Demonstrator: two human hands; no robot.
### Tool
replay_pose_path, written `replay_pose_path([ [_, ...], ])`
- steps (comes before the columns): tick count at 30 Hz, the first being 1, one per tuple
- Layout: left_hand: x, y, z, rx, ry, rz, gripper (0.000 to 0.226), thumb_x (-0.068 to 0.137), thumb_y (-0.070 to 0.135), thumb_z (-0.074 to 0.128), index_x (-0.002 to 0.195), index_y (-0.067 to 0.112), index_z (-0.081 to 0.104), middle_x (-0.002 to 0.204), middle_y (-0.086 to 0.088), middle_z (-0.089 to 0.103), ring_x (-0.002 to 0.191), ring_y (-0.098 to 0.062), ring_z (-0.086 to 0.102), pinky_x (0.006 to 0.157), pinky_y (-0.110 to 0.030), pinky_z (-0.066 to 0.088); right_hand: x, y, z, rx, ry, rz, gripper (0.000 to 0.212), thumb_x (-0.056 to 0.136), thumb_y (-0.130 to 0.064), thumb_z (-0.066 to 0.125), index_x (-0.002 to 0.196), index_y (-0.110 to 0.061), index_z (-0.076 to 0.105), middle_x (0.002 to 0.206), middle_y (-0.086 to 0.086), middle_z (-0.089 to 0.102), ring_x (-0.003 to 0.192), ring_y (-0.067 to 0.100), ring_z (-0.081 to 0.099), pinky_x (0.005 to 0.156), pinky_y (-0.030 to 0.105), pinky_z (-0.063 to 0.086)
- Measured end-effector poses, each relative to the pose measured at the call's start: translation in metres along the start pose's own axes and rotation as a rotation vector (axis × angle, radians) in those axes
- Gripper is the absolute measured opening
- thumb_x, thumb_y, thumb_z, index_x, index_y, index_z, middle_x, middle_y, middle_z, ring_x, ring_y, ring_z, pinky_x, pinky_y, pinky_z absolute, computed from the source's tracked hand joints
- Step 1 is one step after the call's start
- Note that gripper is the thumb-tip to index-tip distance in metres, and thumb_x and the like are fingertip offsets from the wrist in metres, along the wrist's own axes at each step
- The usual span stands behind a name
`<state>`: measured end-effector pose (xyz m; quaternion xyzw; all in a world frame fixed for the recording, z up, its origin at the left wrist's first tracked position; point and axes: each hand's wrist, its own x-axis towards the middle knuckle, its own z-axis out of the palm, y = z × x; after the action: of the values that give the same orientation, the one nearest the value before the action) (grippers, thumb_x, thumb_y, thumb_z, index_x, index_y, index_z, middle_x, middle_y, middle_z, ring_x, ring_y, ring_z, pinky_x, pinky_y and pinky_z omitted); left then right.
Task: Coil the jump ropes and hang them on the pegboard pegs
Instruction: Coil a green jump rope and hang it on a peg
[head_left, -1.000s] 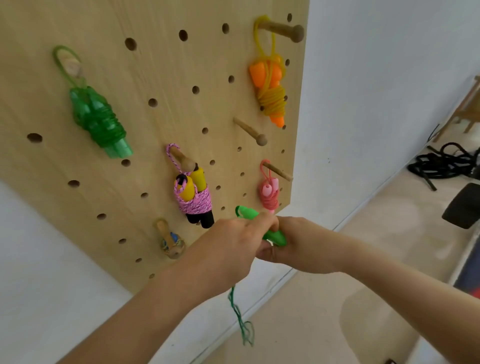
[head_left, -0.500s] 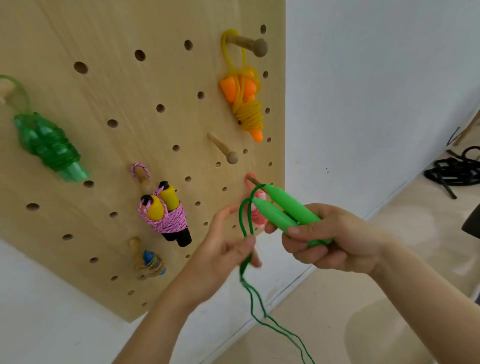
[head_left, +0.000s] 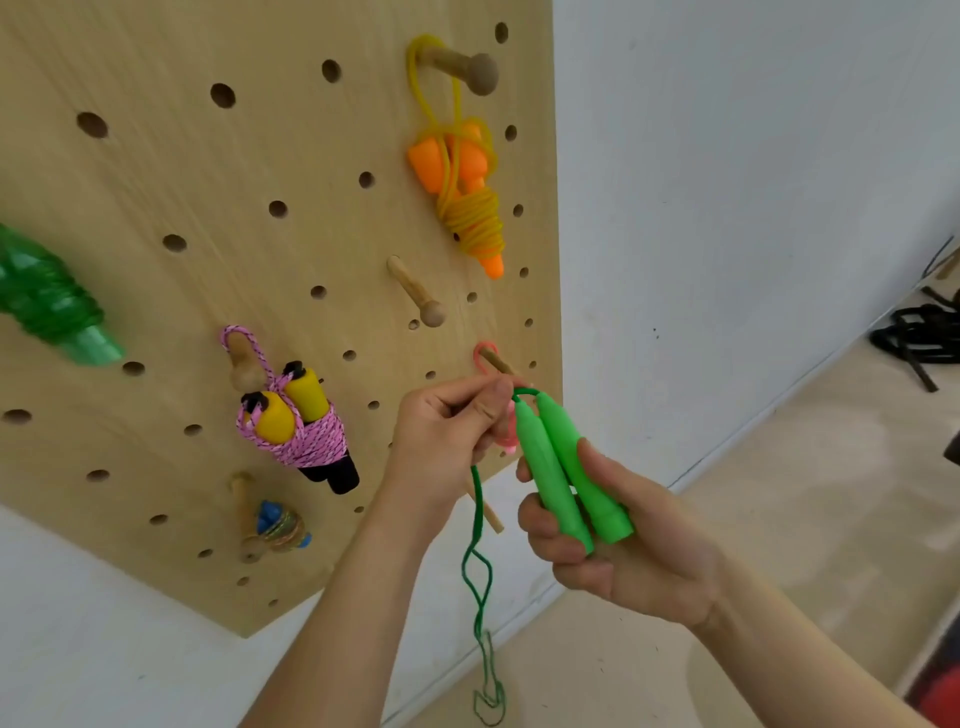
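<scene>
My right hand (head_left: 623, 545) grips the two bright green handles (head_left: 563, 467) of a jump rope side by side, tips pointing up toward the board. My left hand (head_left: 447, 431) pinches the thin green cord (head_left: 475, 551) just beside the handle tips; the doubled cord hangs down from it in loose loops. Both hands are in front of the lower right corner of the wooden pegboard (head_left: 182, 171). A bare peg (head_left: 418, 293) sticks out above my left hand. Another bare peg (head_left: 485, 506) shows below my left wrist.
Coiled ropes hang on pegs: orange-yellow (head_left: 462, 192) top right, pink with yellow handles (head_left: 296, 426) in the middle, dark green (head_left: 47, 306) at left, a small blue one (head_left: 278, 527) low down, a pink one (head_left: 491, 358) behind my fingers. Black ropes (head_left: 919, 338) lie on the floor far right.
My right hand has tilted the green handles more upright and lower. My left hand has risen to the handle tips and now pinches the cord there.
</scene>
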<state>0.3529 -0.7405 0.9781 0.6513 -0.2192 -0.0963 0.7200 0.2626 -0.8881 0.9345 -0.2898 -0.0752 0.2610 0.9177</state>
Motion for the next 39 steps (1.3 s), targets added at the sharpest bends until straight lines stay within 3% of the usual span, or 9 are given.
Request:
replay_pose_path([
  [3,-0.001,-0.012,0.015,-0.193,0.151,-0.119,0.019,0.081,0.028,0.062,0.072,0.015,0.074,0.047,0.004,0.048,0.041,-0.005,0.034,0.04,-0.016,0.03,0.003,0.006,0.016,0.012,0.117,-0.098,0.028,0.085,-0.022,0.07,0.106,-0.006,0.06,0.073,0.008,0.049,0.057,0.013,0.041,0.043,0.016,0.034],
  [6,-0.015,-0.03,0.034,-0.207,0.174,-0.247,0.019,0.093,0.02,0.058,0.082,0.017,0.072,0.055,0.002,0.055,0.05,-0.011,0.05,0.047,-0.022,0.042,0.011,0.008,0.029,-0.225,0.425,-0.28,0.009,0.089,0.002,0.059,0.094,-0.003,0.055,0.069,0.01,0.043,0.052,0.013,0.037,0.037,0.017,0.028],
  [9,-0.031,-0.054,0.027,0.612,-0.084,-0.011,0.022,0.096,0.007,0.046,0.087,0.021,0.061,0.066,0.003,0.054,0.058,-0.012,0.049,0.052,-0.025,0.039,0.019,-0.005,0.017,-0.778,0.805,-0.384,0.017,0.084,0.003,0.056,0.082,-0.012,0.049,0.061,0.004,0.043,0.046,0.01,0.036,0.041,0.021,0.029],
  [11,-0.034,-0.058,0.015,1.234,-0.227,0.283,0.019,0.079,0.002,0.062,0.087,0.019,0.056,0.07,0.002,0.047,0.058,-0.017,0.048,0.05,-0.029,0.035,0.021,-0.01,0.007,-1.236,0.92,-0.314,0.02,0.082,-0.007,0.056,0.081,-0.024,0.045,0.061,-0.004,0.047,0.045,0.008,0.039,0.043,0.019,0.031],
  [14,-0.029,-0.04,0.008,1.467,-0.358,0.426,0.038,0.043,-0.004,0.076,0.071,0.017,0.06,0.063,0.002,0.045,0.052,-0.015,0.046,0.041,-0.025,0.032,0.02,-0.01,0.004,-1.695,0.822,-0.213,0.02,0.085,-0.013,0.052,0.094,-0.023,0.037,0.065,-0.004,0.046,0.061,0.022,0.047,0.048,0.027,0.028],
  [19,-0.018,-0.02,-0.008,1.417,-0.457,0.606,0.025,0.062,0.0,0.076,0.078,0.019,0.071,0.072,0.004,0.063,0.066,-0.017,0.054,0.058,-0.023,0.04,0.018,-0.021,0.019,-1.985,0.594,-0.094,0.037,0.085,-0.016,0.051,0.12,-0.018,0.038,0.072,-0.005,0.041,0.071,0.027,0.045,0.054,0.031,0.029],
  [26,-0.027,-0.004,-0.016,1.207,-0.409,0.651,0.025,0.073,0.001,0.066,0.092,0.014,0.072,0.084,0.002,0.071,0.076,-0.02,0.063,0.064,-0.033,0.047,0.018,-0.023,0.025,-1.944,0.483,-0.227,0.062,0.087,-0.038,0.065,0.136,-0.017,0.032,0.093,-0.001,0.06,0.079,0.028,0.056,0.07,0.039,0.046],
  [32,-0.035,0.01,-0.018,0.709,-0.315,0.296,0.017,0.085,0.019,0.066,0.101,0.021,0.074,0.09,0.01,0.072,0.084,-0.008,0.066,0.073,-0.029,0.052,0.019,-0.026,0.033,-2.042,0.425,-0.26,0.054,0.091,-0.028,0.057,0.136,-0.014,0.031,0.095,-0.001,0.058,0.075,0.022,0.05,0.068,0.035,0.042],
  [39,-0.041,0.017,-0.02,1.156,-0.328,0.617,0.015,0.091,0.028,0.059,0.093,0.017,0.07,0.071,0.008,0.064,0.063,-0.007,0.054,0.055,-0.025,0.044,0.02,-0.02,0.031,-2.009,0.463,-0.278,0.055,0.088,-0.024,0.054,0.137,-0.012,0.031,0.081,-0.009,0.047,0.067,0.02,0.046,0.062,0.033,0.039],
])
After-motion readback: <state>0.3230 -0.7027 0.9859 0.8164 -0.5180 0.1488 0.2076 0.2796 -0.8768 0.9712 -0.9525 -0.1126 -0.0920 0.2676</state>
